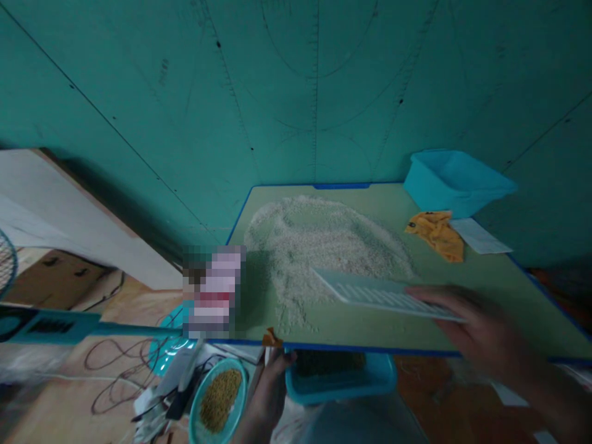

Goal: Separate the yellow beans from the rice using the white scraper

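My right hand (469, 327) grips one end of a pale slotted flat plastic piece (379, 295), held tilted just above the table's right-front part. The piece's far end overlaps a spread of pale grains (319, 246) on the light green tabletop (370, 330). At the table's front edge my left hand (271, 382) is closed, fingers curled. A small orange-brown thing (272, 337) sticks up at its fingertips, and I cannot make out what it is. Just right of this hand, below the edge, is a blue tub (342, 394) with dark contents.
A blue bin (457, 185), a yellow cloth (437, 234) and a white sheet (481, 236) lie at the back right. A blurred-out pink object (217, 293) stands at the left edge. A basin of yellow-brown grains (219, 401) and cables lie below left. A green wall rises behind.
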A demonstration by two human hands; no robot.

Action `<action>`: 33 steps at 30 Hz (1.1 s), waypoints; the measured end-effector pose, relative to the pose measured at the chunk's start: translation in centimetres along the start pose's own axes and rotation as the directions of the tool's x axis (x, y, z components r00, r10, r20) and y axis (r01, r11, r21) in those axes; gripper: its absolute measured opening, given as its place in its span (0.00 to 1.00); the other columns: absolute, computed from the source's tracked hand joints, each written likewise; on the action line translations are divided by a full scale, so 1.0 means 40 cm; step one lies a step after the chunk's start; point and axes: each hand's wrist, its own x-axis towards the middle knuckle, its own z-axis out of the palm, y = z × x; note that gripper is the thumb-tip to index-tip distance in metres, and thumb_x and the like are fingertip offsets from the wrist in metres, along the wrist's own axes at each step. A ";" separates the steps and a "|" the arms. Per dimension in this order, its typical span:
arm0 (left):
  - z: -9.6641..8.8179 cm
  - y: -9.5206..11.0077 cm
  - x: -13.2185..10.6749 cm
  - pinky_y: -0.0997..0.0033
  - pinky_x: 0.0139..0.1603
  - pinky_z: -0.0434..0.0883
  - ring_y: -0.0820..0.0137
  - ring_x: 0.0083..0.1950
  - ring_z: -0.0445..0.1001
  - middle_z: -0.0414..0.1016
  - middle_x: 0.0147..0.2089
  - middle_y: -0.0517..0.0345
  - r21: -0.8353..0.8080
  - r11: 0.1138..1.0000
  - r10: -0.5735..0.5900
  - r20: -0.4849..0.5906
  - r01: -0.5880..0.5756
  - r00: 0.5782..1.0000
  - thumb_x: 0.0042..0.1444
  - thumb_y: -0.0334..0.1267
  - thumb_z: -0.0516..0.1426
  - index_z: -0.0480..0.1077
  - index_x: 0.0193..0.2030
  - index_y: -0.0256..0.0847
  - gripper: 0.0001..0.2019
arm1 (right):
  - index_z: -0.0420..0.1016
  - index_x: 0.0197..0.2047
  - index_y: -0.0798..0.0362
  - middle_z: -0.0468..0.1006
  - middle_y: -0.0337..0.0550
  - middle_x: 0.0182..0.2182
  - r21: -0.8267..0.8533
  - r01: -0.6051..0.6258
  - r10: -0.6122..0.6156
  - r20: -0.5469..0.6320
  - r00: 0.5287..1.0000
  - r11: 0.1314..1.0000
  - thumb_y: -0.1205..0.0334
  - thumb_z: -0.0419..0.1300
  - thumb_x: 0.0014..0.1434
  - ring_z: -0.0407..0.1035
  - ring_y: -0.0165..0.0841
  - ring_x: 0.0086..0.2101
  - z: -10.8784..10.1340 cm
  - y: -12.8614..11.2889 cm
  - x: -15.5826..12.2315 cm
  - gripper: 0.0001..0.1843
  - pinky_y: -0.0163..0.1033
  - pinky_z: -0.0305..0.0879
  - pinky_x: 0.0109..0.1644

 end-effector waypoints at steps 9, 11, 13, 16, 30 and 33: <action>0.013 0.002 -0.011 0.47 0.66 0.58 0.47 0.63 0.69 0.85 0.41 0.55 0.036 0.997 -0.074 0.120 0.070 0.990 0.43 0.38 0.66 0.79 0.44 0.45 0.18 | 0.70 0.37 0.48 0.82 0.51 0.28 -0.085 -0.621 0.612 -0.114 0.783 0.779 0.47 0.53 0.55 0.76 0.47 0.27 -0.063 0.012 0.111 0.15 0.44 0.66 0.29; 0.015 0.004 -0.016 0.49 0.66 0.59 0.47 0.64 0.68 0.85 0.40 0.55 0.019 0.997 -0.078 0.136 0.076 0.988 0.43 0.38 0.66 0.79 0.44 0.46 0.18 | 0.70 0.35 0.47 0.82 0.50 0.27 -0.096 -0.565 0.564 -0.041 0.825 0.820 0.47 0.53 0.54 0.75 0.46 0.25 -0.063 0.014 0.118 0.14 0.43 0.65 0.27; 0.017 0.004 -0.018 0.49 0.66 0.59 0.47 0.64 0.67 0.85 0.40 0.55 0.017 0.997 -0.083 0.127 0.081 0.988 0.42 0.38 0.66 0.80 0.43 0.47 0.17 | 0.71 0.35 0.46 0.81 0.47 0.26 -0.077 -0.500 0.504 0.039 0.863 0.863 0.48 0.53 0.56 0.75 0.43 0.24 -0.060 0.016 0.112 0.13 0.41 0.65 0.26; 0.020 0.003 -0.017 0.48 0.66 0.58 0.45 0.65 0.66 0.85 0.44 0.53 0.018 0.997 -0.076 0.106 0.075 0.991 0.41 0.39 0.66 0.80 0.43 0.46 0.18 | 0.71 0.35 0.45 0.82 0.44 0.26 -0.034 -0.439 0.440 0.058 0.896 0.898 0.49 0.52 0.59 0.76 0.41 0.25 -0.056 0.019 0.090 0.11 0.39 0.65 0.28; 0.039 -0.005 -0.019 0.49 0.65 0.59 0.46 0.65 0.66 0.82 0.53 0.54 -0.011 0.998 -0.058 0.058 0.058 0.997 0.41 0.36 0.65 0.79 0.44 0.46 0.19 | 0.70 0.37 0.47 0.81 0.46 0.24 -0.096 -0.538 0.538 -0.034 0.842 0.837 0.47 0.52 0.58 0.76 0.43 0.23 -0.056 0.027 0.093 0.14 0.40 0.64 0.26; 0.044 -0.003 -0.022 0.49 0.65 0.60 0.47 0.64 0.67 0.82 0.53 0.54 -0.003 0.998 -0.063 0.066 0.063 0.996 0.41 0.36 0.65 0.79 0.44 0.46 0.19 | 0.69 0.36 0.46 0.81 0.47 0.25 -0.122 -0.536 0.535 -0.043 0.843 0.835 0.48 0.51 0.58 0.76 0.44 0.24 -0.058 0.025 0.104 0.13 0.40 0.64 0.25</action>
